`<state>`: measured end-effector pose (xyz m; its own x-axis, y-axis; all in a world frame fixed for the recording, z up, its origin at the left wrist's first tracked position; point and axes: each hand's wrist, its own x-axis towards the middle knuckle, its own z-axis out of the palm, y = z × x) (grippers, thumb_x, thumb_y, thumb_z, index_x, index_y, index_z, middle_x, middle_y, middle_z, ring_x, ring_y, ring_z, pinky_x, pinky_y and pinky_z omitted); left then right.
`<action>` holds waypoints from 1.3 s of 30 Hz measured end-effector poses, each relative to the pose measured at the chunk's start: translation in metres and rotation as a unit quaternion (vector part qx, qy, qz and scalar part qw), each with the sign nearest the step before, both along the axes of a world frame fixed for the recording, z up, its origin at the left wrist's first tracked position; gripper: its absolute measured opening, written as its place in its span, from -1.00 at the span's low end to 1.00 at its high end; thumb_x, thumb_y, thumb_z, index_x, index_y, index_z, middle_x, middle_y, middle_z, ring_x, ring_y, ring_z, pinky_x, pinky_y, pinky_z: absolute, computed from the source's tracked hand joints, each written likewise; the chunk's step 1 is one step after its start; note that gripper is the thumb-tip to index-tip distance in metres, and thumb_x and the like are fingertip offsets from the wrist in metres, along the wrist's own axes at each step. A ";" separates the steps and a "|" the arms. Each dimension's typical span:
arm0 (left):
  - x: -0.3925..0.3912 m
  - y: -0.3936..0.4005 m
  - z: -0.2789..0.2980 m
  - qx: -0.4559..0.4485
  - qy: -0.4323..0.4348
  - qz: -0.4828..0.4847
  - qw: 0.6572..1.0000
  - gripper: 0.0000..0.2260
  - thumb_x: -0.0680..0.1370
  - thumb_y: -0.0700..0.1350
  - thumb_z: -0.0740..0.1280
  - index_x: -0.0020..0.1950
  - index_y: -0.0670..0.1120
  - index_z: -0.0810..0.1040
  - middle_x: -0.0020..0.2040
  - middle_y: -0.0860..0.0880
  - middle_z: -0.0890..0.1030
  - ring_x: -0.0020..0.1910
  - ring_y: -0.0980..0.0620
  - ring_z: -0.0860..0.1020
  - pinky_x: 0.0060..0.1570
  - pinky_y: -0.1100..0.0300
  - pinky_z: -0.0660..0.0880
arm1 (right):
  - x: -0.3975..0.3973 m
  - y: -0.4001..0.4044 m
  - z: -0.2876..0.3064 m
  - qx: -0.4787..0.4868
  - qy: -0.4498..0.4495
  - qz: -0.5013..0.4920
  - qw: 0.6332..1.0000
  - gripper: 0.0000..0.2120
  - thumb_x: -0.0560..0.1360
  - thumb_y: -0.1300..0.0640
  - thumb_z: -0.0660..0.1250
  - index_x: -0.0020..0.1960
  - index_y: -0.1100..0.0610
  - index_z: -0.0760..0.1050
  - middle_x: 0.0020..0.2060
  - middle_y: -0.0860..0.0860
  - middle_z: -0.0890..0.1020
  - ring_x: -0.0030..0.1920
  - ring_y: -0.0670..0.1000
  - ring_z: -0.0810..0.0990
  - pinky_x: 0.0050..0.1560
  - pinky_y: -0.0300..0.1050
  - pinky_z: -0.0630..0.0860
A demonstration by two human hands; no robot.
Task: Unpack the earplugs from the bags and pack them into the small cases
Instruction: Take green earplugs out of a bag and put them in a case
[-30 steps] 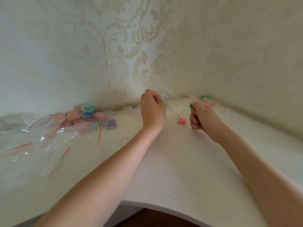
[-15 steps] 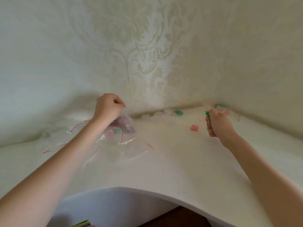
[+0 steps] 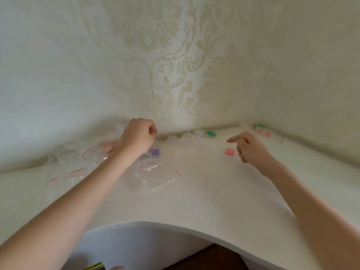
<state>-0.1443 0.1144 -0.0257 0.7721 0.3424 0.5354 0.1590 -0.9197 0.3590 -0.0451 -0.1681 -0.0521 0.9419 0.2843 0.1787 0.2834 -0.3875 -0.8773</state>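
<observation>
Since a second ago the left hand (image 3: 138, 137) has swung away from the right hand, out over the heap of clear bags (image 3: 81, 164) near the counter's back edge on the left; the right hand (image 3: 248, 148) has stayed near the back right corner and its forefinger now points out toward the left.

Left hand: fingers curled into a loose fist, knuckles up. It appears to pinch thin clear film at its fingertips, though whether it truly grips a bag cannot be told. Just beneath it lie a purple earplug case (image 3: 155, 152) and a pinkish one (image 3: 107, 147) half hidden behind the wrist, both among the bags with their red seal strips.

Right hand: lower fingers curled, forefinger stretched, and a small green earplug (image 3: 237, 138) pinched between thumb and forefinger. A pink earplug (image 3: 229, 152) lies on the white counter (image 3: 194, 201) just to the left of this hand, apart from it.

Along the back edge, between the two hands, stand several clear empty cases (image 3: 172, 139), and beside them a green earplug piece (image 3: 211, 133). In the back right corner, beyond the right hand, lie more pink earplugs (image 3: 263, 131) and a green one (image 3: 257, 125).
</observation>
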 end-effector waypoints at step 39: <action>0.060 -0.112 -0.048 0.075 -0.091 -0.294 0.949 -0.63 0.39 -0.27 0.39 0.17 -0.19 0.42 0.02 -0.10 0.60 0.02 -0.06 0.50 -0.16 0.09 0.47 | -0.011 0.023 -0.005 -0.103 -0.109 0.000 0.989 -0.69 0.42 -0.17 0.38 0.01 0.04 0.53 -0.54 -0.07 0.36 -0.52 -0.09 0.31 -0.43 -0.19 0.20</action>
<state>-0.0841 0.0025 -0.0741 0.6959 -0.2079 0.6874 -0.4488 -0.8731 0.1902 -0.0557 -0.1452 -0.0568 0.8869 0.3365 0.3167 0.4581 -0.5506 -0.6979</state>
